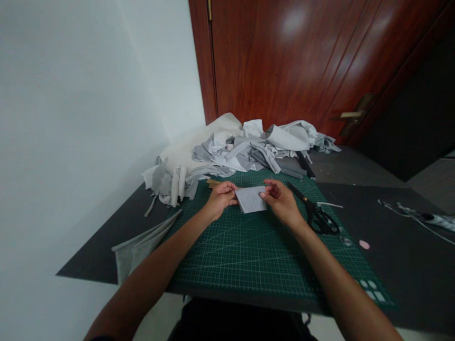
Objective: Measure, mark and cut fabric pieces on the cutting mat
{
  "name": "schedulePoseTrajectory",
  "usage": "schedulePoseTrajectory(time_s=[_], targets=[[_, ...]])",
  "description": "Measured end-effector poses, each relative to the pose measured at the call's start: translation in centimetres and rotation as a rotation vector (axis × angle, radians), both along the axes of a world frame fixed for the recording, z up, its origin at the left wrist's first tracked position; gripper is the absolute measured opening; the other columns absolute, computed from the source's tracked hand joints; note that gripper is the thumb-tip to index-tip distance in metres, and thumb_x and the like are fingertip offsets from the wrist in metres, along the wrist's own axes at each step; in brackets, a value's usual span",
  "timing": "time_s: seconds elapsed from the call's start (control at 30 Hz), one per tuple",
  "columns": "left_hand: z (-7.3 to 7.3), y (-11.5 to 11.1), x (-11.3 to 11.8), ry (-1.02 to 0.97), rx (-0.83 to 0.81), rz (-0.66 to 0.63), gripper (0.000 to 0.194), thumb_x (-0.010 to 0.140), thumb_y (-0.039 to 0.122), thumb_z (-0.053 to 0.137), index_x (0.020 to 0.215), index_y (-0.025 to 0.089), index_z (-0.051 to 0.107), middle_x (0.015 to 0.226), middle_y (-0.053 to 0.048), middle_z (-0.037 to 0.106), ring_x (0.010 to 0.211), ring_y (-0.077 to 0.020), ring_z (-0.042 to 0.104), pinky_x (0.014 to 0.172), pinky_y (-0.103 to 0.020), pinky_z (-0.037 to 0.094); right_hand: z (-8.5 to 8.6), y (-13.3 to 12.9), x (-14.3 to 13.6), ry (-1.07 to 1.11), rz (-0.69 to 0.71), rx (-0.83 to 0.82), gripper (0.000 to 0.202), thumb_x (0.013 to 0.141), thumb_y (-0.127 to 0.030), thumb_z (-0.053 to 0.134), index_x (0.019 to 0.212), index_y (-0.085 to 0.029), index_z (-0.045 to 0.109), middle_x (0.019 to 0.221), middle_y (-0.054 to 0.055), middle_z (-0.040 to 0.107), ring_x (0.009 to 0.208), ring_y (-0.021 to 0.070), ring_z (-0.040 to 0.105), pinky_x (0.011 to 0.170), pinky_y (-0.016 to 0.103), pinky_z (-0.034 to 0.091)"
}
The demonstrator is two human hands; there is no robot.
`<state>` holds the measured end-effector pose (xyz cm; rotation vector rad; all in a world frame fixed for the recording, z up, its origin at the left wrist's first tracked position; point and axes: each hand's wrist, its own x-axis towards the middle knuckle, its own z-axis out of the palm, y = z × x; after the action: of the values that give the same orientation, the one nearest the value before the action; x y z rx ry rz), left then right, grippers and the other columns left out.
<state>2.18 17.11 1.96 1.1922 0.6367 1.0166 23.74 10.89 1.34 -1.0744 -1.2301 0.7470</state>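
Observation:
Between my two hands is a small grey piece of fabric (251,199), roughly rectangular, held above the green cutting mat (241,255). My left hand (222,200) pinches its left edge, with the thumb and fingers near the upper left corner. At the right edge my right hand (280,201) grips it, thumb on the near face and fingers behind, partly hidden. Black-handled scissors (314,213) lie on the mat just right of my right hand, blades pointing up and left. Behind my left hand a brown strip (213,182) rests on the mat.
Grey and white fabric scraps (245,147) are heaped along the back of the dark table (401,265). A grey cloth (142,248) hangs over the near left edge. A pink disc (364,244) and a cord (419,215) lie right. A white wall (88,104) borders the left.

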Motion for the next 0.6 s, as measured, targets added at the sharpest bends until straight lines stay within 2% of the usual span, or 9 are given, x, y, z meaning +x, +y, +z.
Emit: schedulePoseTrajectory(time_s=[0.07, 0.1, 0.17, 0.23, 0.33, 0.43, 0.6], targets=[[0.4, 0.3, -0.5, -0.025, -0.041, -0.074, 0.038, 0.071, 0.044, 0.086, 0.093, 0.019, 0.068, 0.089, -0.005, 0.072, 0.078, -0.0195, 0.069, 0.071, -0.033, 0.057, 0.4, -0.3, -0.2, 0.001, 0.026, 0.0, 0.048, 0.071, -0.037, 0.082, 0.113, -0.026, 0.062, 0.085, -0.001, 0.062, 0.078, 0.0178, 0.061, 0.075, 0.034, 0.054], [0.6, 0.4, -0.8, -0.026, -0.068, -0.139, 0.045, 0.073, 0.054, 0.083, 0.097, 0.019, 0.071, 0.092, -0.007, 0.074, 0.08, -0.0216, 0.07, 0.072, -0.034, 0.057, 0.7, -0.5, -0.3, 0.003, 0.048, 0.0, 0.048, 0.071, -0.036, 0.082, 0.114, -0.026, 0.062, 0.085, -0.001, 0.062, 0.078, 0.0179, 0.062, 0.074, 0.034, 0.055], [1.0, 0.5, -1.3, 0.023, -0.105, -0.286, 0.067, 0.078, 0.078, 0.068, 0.101, 0.015, 0.075, 0.098, -0.014, 0.076, 0.085, -0.0267, 0.071, 0.074, -0.037, 0.056, 1.1, -1.2, -0.9, 0.002, 0.118, -0.007, 0.049, 0.073, -0.033, 0.082, 0.117, -0.027, 0.062, 0.087, -0.001, 0.064, 0.081, 0.0182, 0.064, 0.075, 0.033, 0.055], [1.1, 0.4, -1.6, 0.117, -0.057, -0.367, 0.078, 0.076, 0.085, 0.062, 0.099, 0.012, 0.078, 0.097, -0.017, 0.077, 0.084, -0.0289, 0.072, 0.071, -0.035, 0.053, 1.4, -1.9, -1.5, -0.016, 0.2, -0.015, 0.051, 0.074, -0.031, 0.081, 0.121, -0.028, 0.062, 0.09, 0.0, 0.066, 0.083, 0.0185, 0.065, 0.075, 0.033, 0.055], [0.8, -0.2, -1.3, 0.251, 0.143, -0.362, 0.058, 0.071, 0.067, 0.083, 0.096, 0.015, 0.08, 0.087, -0.01, 0.077, 0.075, -0.0229, 0.069, 0.066, -0.029, 0.048, 1.4, -2.8, -2.3, -0.105, 0.277, -0.011, 0.051, 0.079, -0.028, 0.077, 0.127, -0.029, 0.061, 0.094, 0.001, 0.067, 0.085, 0.0189, 0.066, 0.073, 0.032, 0.054], [0.4, -0.9, -0.3, 0.28, 0.245, -0.313, 0.044, 0.072, 0.056, 0.087, 0.087, 0.015, 0.079, 0.081, -0.006, 0.076, 0.07, -0.0175, 0.066, 0.066, -0.027, 0.046, 1.0, -3.1, -2.7, -0.237, 0.251, 0.031, 0.051, 0.084, -0.023, 0.073, 0.133, -0.03, 0.06, 0.099, 0.002, 0.069, 0.09, 0.0198, 0.067, 0.081, 0.035, 0.055], [0.1, -1.3, 0.7, 0.173, 0.267, -0.045, 0.042, 0.07, 0.054, 0.088, 0.075, 0.015, 0.073, 0.07, -0.003, 0.072, 0.061, -0.0135, 0.06, 0.059, -0.024, 0.044, 0.7, -2.7, -3.0, -0.21, 0.082, 0.074, 0.054, 0.081, -0.026, 0.078, 0.132, -0.028, 0.059, 0.101, 0.004, 0.071, 0.09, 0.0218, 0.069, 0.085, 0.038, 0.056]])
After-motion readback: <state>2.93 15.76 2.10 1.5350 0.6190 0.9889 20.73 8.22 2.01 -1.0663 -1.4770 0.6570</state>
